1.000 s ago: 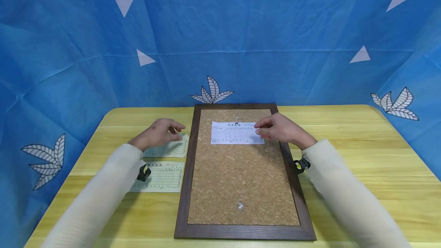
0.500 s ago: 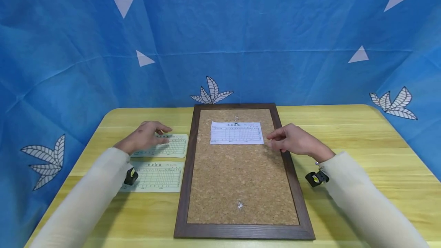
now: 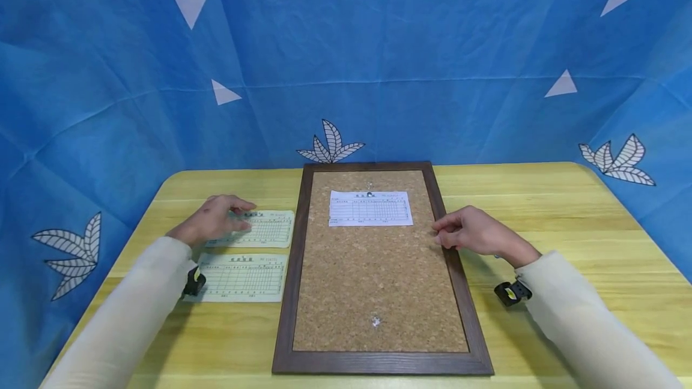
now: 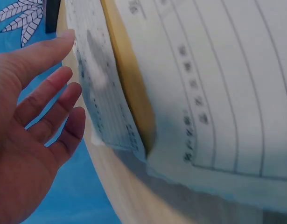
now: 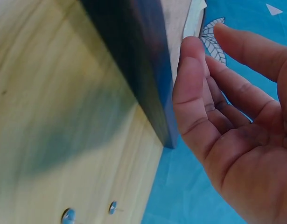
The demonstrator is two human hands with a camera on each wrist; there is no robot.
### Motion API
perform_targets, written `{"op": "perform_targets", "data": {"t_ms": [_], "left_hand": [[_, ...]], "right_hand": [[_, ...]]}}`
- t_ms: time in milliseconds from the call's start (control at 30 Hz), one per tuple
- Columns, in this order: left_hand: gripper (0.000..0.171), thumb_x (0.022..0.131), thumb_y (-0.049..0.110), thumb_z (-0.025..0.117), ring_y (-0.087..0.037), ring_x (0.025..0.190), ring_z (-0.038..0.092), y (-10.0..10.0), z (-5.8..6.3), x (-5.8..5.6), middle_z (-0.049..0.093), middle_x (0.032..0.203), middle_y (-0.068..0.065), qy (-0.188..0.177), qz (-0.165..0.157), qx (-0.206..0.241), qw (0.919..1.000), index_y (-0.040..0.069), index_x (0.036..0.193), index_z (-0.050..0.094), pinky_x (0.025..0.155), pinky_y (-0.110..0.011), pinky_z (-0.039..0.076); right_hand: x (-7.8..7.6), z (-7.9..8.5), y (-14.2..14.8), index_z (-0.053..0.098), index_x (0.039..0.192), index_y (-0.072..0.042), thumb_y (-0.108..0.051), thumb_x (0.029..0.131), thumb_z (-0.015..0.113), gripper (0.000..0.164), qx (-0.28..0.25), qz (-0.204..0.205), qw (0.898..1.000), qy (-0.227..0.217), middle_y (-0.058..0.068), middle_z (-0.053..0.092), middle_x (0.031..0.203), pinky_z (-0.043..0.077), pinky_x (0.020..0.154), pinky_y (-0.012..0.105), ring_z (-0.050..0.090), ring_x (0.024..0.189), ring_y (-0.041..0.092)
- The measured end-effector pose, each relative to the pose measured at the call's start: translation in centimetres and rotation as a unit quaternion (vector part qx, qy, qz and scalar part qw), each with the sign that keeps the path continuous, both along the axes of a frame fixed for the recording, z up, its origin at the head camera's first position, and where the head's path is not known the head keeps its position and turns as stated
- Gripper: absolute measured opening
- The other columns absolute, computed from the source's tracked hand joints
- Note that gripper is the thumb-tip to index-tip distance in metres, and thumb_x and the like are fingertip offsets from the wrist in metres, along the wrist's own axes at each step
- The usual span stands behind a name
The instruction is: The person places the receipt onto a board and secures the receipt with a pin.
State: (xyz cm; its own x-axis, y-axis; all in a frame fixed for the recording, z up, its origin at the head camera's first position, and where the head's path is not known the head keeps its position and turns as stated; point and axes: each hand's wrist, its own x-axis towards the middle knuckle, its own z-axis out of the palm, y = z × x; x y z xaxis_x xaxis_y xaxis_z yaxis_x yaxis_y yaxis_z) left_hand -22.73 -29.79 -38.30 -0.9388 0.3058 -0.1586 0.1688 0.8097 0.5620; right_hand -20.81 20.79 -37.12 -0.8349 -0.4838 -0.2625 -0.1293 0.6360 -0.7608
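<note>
A framed corkboard (image 3: 378,281) lies on the table. Near its top sits a white printed form (image 3: 373,212), with a tack head (image 3: 370,194) showing at its upper edge. Left of the board lie two pale green printed forms, an upper one (image 3: 273,230) and a lower one (image 3: 245,278). My left hand (image 3: 213,218) hovers over the upper form's left part, fingers relaxed and holding nothing. At the board's right frame edge is my right hand (image 3: 476,233), fingers loosely bent, with nothing visible between them in the right wrist view (image 5: 232,126).
In the right wrist view, two shiny thumbtacks (image 5: 68,216) lie on the wooden table (image 3: 567,227) right of the board. A small silvery spot (image 3: 376,321) marks the lower cork. Behind the table hangs a blue patterned cloth (image 3: 432,47).
My right hand has moved right and towards me, from the white form to the board's right edge. My left hand has drawn left, uncovering more of the green forms.
</note>
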Motion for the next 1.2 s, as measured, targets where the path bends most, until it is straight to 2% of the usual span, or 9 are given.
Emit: {"op": "perform_targets", "data": {"t_ms": [300, 467, 567, 733, 933, 1033, 1200], "left_hand": [[0.048, 0.092, 0.005, 0.072, -0.040, 0.118, 0.052, -1.1, -0.1, -0.1, 0.056, 0.134, -0.025, 0.015, 0.028, -0.012, 0.9994, -0.004, 0.136, 0.057, 0.095, -0.054, 0.046], [0.050, 0.092, 0.004, 0.071, -0.042, 0.122, 0.051, -1.8, -0.1, -0.3, 0.056, 0.136, -0.025, 0.009, 0.042, -0.001, 0.9991, -0.004, 0.138, 0.056, 0.097, -0.055, 0.045], [0.050, 0.092, 0.004, 0.071, -0.043, 0.123, 0.051, -2.3, -0.1, -0.3, 0.055, 0.137, -0.025, 0.002, 0.053, 0.003, 0.9986, -0.003, 0.139, 0.055, 0.097, -0.055, 0.045], [0.050, 0.093, 0.004, 0.070, -0.045, 0.124, 0.049, -2.7, -0.4, -0.3, 0.050, 0.140, -0.028, -0.003, 0.061, 0.000, 0.9981, -0.004, 0.139, 0.054, 0.099, -0.056, 0.043], [0.051, 0.093, 0.004, 0.070, -0.048, 0.128, 0.043, -3.1, -0.7, -0.1, 0.046, 0.143, -0.029, -0.008, 0.070, -0.003, 0.9975, -0.004, 0.140, 0.053, 0.102, -0.058, 0.040], [0.051, 0.092, 0.005, 0.072, -0.046, 0.123, 0.046, -3.2, -0.8, -0.2, 0.047, 0.141, -0.029, -0.007, 0.079, -0.007, 0.9968, -0.003, 0.139, 0.055, 0.099, -0.057, 0.042], [0.051, 0.090, 0.003, 0.073, -0.034, 0.100, 0.048, -3.3, -1.0, -0.4, 0.053, 0.124, -0.025, -0.003, 0.083, -0.013, 0.9965, -0.003, 0.138, 0.056, 0.081, -0.045, 0.043]], "right_hand": [[0.4, -0.3, 0.8, 0.059, 0.127, 0.014, -0.005, 0.099, 0.060, 0.034, -0.008, 0.001, 1.000, -0.014, 0.016, 0.072, 0.107, 0.056, 0.078, 0.040, 0.068, 0.099, 0.027], [0.4, -0.4, 1.1, 0.062, 0.123, 0.013, -0.004, 0.098, 0.061, 0.030, -0.004, -0.004, 1.000, -0.009, 0.015, 0.073, 0.104, 0.056, 0.076, 0.039, 0.068, 0.096, 0.026], [0.5, -0.5, 1.2, 0.063, 0.119, 0.013, -0.003, 0.096, 0.063, 0.027, 0.001, -0.012, 1.000, -0.004, 0.012, 0.072, 0.099, 0.055, 0.073, 0.037, 0.067, 0.090, 0.022], [0.6, -0.9, 1.1, 0.064, 0.114, 0.012, 0.002, 0.092, 0.068, 0.025, 0.001, -0.031, 1.000, -0.003, 0.008, 0.064, 0.090, 0.049, 0.063, 0.031, 0.057, 0.078, 0.017], [0.8, -1.5, 1.3, 0.065, 0.111, 0.010, 0.005, 0.088, 0.070, 0.023, 0.014, -0.034, 0.999, 0.024, 0.006, 0.057, 0.085, 0.041, 0.058, 0.026, 0.049, 0.075, 0.017], [0.9, -1.6, 1.4, 0.065, 0.110, 0.009, 0.006, 0.088, 0.070, 0.022, 0.016, -0.032, 0.999, 0.032, 0.006, 0.056, 0.084, 0.041, 0.058, 0.026, 0.049, 0.075, 0.018], [1.0, -1.4, 1.6, 0.065, 0.109, 0.008, 0.005, 0.089, 0.070, 0.021, 0.017, -0.036, 0.999, 0.032, 0.006, 0.056, 0.083, 0.040, 0.057, 0.027, 0.048, 0.073, 0.017]]}}
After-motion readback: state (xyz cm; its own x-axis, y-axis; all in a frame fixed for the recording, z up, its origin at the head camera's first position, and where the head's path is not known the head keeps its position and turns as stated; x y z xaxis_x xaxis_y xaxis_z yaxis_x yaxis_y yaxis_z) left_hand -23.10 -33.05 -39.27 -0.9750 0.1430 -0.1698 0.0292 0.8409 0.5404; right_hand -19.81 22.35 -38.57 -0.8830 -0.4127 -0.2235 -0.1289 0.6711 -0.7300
